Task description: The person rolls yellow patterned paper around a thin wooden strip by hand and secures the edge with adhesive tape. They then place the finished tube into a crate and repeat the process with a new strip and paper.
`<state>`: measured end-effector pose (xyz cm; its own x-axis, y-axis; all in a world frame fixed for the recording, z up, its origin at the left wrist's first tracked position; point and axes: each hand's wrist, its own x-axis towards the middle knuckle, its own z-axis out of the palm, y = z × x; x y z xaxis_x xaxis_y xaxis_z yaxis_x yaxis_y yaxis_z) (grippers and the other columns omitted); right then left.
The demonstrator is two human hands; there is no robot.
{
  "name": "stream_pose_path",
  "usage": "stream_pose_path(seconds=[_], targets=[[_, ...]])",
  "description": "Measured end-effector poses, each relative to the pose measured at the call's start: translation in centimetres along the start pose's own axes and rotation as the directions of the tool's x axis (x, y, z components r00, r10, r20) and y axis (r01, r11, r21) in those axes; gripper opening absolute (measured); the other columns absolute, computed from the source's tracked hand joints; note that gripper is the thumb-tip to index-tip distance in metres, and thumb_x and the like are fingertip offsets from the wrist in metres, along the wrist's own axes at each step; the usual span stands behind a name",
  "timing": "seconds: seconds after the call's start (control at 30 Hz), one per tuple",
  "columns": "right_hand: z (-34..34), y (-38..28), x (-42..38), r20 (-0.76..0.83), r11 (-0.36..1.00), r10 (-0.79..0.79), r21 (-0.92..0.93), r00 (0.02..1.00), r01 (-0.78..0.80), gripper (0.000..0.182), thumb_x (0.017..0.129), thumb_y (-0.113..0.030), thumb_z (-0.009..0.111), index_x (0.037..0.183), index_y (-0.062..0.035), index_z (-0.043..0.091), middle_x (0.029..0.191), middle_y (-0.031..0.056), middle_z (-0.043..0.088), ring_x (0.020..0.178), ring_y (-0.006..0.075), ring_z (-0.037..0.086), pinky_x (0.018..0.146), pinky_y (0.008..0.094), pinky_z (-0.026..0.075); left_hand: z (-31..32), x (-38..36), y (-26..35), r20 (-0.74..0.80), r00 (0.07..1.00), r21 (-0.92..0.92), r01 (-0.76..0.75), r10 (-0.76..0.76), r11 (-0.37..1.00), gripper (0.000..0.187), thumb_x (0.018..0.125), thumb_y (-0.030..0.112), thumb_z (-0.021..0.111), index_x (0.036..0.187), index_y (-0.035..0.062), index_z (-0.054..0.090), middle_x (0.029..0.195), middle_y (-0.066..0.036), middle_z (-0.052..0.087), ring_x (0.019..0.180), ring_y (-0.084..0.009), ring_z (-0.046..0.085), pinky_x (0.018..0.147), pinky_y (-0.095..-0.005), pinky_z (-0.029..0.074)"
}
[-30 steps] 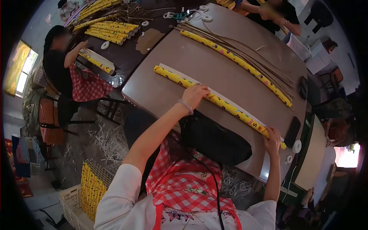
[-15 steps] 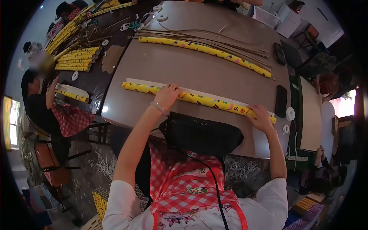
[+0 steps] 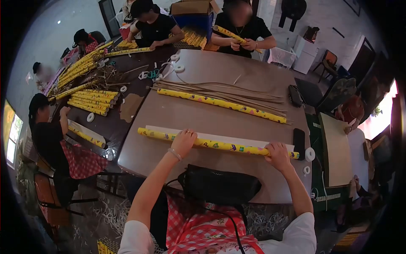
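A long yellow patterned roll (image 3: pixel 228 146) lies across the table in front of me, with a strip of pale paper edge (image 3: pixel 245 140) showing along its far side. My left hand (image 3: pixel 184 143) is closed over the roll left of its middle. Near the right end, my right hand (image 3: pixel 279 155) wraps its fingers over the same roll. Farther back lies a second yellow roll (image 3: pixel 224 105), beside thin brown strips (image 3: pixel 220 90). A black bag (image 3: pixel 220 184) rests at the near table edge, between my forearms.
White tape rolls (image 3: pixel 310 154) and a black phone (image 3: pixel 299 144) lie at the right. A black case (image 3: pixel 295 96) is behind them. Co-workers sit left and beyond the table, one holding a yellow roll (image 3: pixel 228 34). Stacked yellow rolls (image 3: pixel 91 101) occupy the dark left table (image 3: pixel 111 127).
The view has tilted up, showing more people beyond the table. My hands remain on the roll; my right hand has shifted slightly left relative to its end, and more pale paper shows behind it.
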<state>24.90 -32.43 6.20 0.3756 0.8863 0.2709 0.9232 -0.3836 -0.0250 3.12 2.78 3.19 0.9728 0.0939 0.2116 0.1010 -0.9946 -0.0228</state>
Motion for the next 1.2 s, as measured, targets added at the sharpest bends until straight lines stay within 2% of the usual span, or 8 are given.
stream_pose_path(seconds=[0.07,0.13,0.17,0.3,0.5,0.8,1.07,1.2], targets=[[1.1,0.1,-0.4,0.037,1.0,-0.009,0.03,0.999,0.008,0.038,0.063,-0.02,0.074,0.096,-0.0105,0.059,0.097,0.0086,0.056,0.096,0.0278,0.053,0.086,0.0395,0.04,0.1,-0.2,0.0,-0.007,1.0,0.017,0.01,-0.009,1.0,0.025,0.076,0.008,0.061,0.101,0.0084,0.055,0.103,-0.011,0.055,0.101,-0.0301,0.053,0.086,-0.0376,0.047],[2.1,0.6,-0.8,0.074,0.998,-0.027,0.052,0.997,0.023,0.037,0.063,-0.021,0.074,0.096,-0.0107,0.059,0.097,0.0086,0.056,0.097,0.0279,0.053,0.087,0.0396,0.04,1.5,-0.6,0.2,0.132,0.991,-0.056,0.018,-0.011,0.998,0.025,0.075,0.008,0.063,0.099,0.0087,0.056,0.105,-0.011,0.054,0.101,-0.0299,0.053,0.085,-0.0382,0.047],[2.6,0.6,-1.2,0.133,0.997,0.005,0.073,0.991,-0.014,0.037,0.064,-0.023,0.074,0.096,-0.011,0.059,0.098,0.0084,0.056,0.097,0.0278,0.053,0.087,0.0396,0.04,2.2,-0.9,0.0,0.119,0.993,-0.117,0.036,-0.022,0.992,0.046,0.064,0.016,0.075,0.104,0.0083,0.054,0.106,-0.01,0.056,0.106,-0.0295,0.052,0.089,-0.0383,0.045],[2.5,0.7,-1.8,0.387,0.986,0.082,0.105,0.918,-0.133,0.04,0.068,-0.032,0.075,0.099,-0.012,0.058,0.102,0.0062,0.056,0.102,0.0254,0.052,0.088,0.0384,0.04,1.5,-1.6,-0.6,0.191,0.982,-0.285,0.058,-0.003,0.957,0.046,0.063,0.019,0.077,0.103,0.0093,0.056,0.105,-0.008,0.057,0.105,-0.0285,0.052,0.09,-0.0373,0.044],[1.1,-0.1,-1.2,0.441,0.971,0.102,0.15,0.892,-0.185,0.042,0.068,-0.033,0.075,0.101,-0.0123,0.059,0.102,0.0064,0.057,0.103,0.0263,0.053,0.089,0.0393,0.04,0.8,-2.6,0.0,0.134,0.991,-0.386,0.075,-0.025,0.919,0.041,0.064,0.02,0.077,0.1,0.0109,0.058,0.102,-0.005,0.06,0.098,-0.0275,0.055,0.085,-0.0383,0.046],[2.0,-0.4,-3.4,0.317,0.972,0.162,0.114,0.935,-0.207,0.037,0.071,-0.024,0.071,0.103,-0.0096,0.058,0.099,0.0083,0.06,0.1,0.0292,0.055,0.089,0.0401,0.041,-0.1,-3.5,1.1,0.167,0.982,-0.425,0.154,-0.09,0.892,0.036,0.07,0.014,0.073,0.102,0.0115,0.058,0.102,-0.009,0.062,0.098,-0.0296,0.056,0.084,-0.0398,0.047],[1.7,-2.9,-5.6,0.213,0.971,0.211,0.063,0.954,-0.229,0.036,0.08,-0.022,0.063,0.112,-0.0083,0.055,0.112,0.0098,0.055,0.108,0.027,0.051,0.095,0.0414,0.038,1.4,-4.5,0.5,0.122,0.992,-0.447,0.03,0.028,0.894,0.045,0.07,0.002,0.068,0.113,0.0079,0.058,0.112,-0.011,0.06,0.107,-0.0314,0.053,0.089,-0.0398,0.045],[1.5,-3.3,-6.1,0.202,0.969,0.227,0.05,0.953,-0.242,0.035,0.081,-0.02,0.062,0.112,-0.0069,0.054,0.112,0.0114,0.053,0.108,0.028,0.05,0.096,0.0405,0.036,0.3,-4.2,1.0,0.082,0.995,-0.464,-0.009,0.053,0.886,0.034,0.074,0.001,0.058,0.107,0.008,0.061,0.103,-0.012,0.061,0.1,-0.0318,0.055,0.088,-0.0404,0.044]])
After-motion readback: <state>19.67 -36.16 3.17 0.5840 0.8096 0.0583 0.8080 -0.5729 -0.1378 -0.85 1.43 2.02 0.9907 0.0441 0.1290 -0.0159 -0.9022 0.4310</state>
